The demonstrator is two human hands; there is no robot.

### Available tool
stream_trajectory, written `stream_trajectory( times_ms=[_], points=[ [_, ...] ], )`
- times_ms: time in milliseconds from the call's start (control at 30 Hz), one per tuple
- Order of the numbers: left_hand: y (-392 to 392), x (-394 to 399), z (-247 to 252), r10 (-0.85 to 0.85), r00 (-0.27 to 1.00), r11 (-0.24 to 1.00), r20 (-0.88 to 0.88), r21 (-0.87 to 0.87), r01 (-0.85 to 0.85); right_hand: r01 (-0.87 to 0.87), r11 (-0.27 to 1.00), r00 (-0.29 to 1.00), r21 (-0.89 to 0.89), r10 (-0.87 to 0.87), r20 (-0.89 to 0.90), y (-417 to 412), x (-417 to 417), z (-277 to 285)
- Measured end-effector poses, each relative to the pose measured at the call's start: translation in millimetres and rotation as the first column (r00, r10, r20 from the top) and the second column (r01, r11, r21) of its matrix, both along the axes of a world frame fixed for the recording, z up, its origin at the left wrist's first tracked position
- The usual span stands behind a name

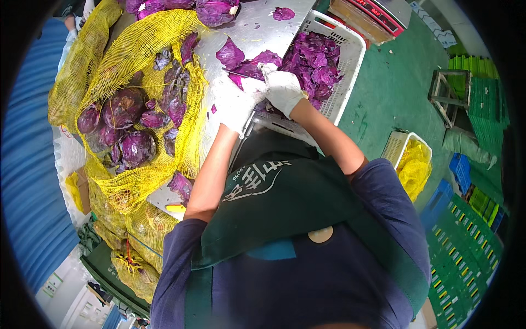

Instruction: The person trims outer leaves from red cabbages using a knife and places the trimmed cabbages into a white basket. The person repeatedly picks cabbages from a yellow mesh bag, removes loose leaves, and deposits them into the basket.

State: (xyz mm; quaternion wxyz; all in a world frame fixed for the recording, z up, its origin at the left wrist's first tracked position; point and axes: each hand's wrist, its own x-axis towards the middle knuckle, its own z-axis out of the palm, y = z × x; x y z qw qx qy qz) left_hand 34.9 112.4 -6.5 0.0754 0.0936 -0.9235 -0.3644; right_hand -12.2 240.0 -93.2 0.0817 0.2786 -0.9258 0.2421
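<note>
White gloves cover both hands, close together over the metal table's edge. My left hand (235, 103) is closed around a red cabbage (236, 79), mostly hidden by the glove. From my right hand (283, 88) a thin knife blade (240, 74) reaches left across the cabbage; its handle is hidden in the fingers. Loose purple outer leaves (230, 53) lie just beyond the hands. To the right, a white plastic crate (354, 68) holds many peeled leaves (314, 61). An open yellow mesh sack (135, 35) with several red cabbages (123, 107) lies to the left.
More red cabbages (215, 10) rest at the table's far side. A scale (380, 16) with a red display stands beyond the crate. Filled mesh sacks (144, 230) lie at lower left, near a yellow-handled object (176, 208). A basket (394, 146) of yellow netting is on the green floor.
</note>
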Motion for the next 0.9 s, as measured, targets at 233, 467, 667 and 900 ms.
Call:
stream_trajectory(
  times_ms=[233,467,667,900],
  points=[
    [-11,5,-37,0.054,0.998,0.978,-0.031,-0.198,-0.059,-0.191,0.976,0.982,0.109,0.189,0.027,-2,-22,11],
    [-7,24,-42,-0.064,0.995,0.930,-0.075,-0.365,0.032,0.033,0.989,0.931,-0.146,0.023,0.364,18,-63,-24],
    [0,15,-45,-0.049,0.999,0.913,0.014,-0.405,0.051,0.023,0.994,0.954,-0.109,0.010,0.300,-9,-41,-6],
    [-21,38,-47,-0.105,0.990,0.950,-0.094,-0.303,0.072,0.312,0.950,0.901,-0.016,-0.290,0.323,51,-85,-39]
  ],
)
